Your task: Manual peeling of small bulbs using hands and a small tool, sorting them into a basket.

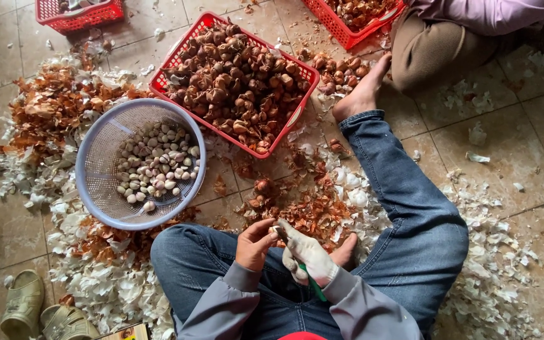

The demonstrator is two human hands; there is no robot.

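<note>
Between my knees: both hands meet over my lap, above a floor strewn with brown and white peelings (322,208).
Left hand (254,244): bare, fingers curled round a small brown bulb (276,230), pinching it at the tips.
Right hand (306,253): in a pale, soiled glove, closed around a green-handled knife (313,286); the handle sticks out below my fist toward my sleeve, and the blade end meets the bulb.
Blue round basket (99,148): on the tiles, ahead and to my left, partly filled with pale peeled bulbs (155,167).
Red crate (297,113): just beyond it, touching its rim, heaped with unpeeled brown bulbs (234,82).
Other person: sits opposite, a bare foot (360,94) beside the crate.
Sandals (42,311): well off to my left.
</note>
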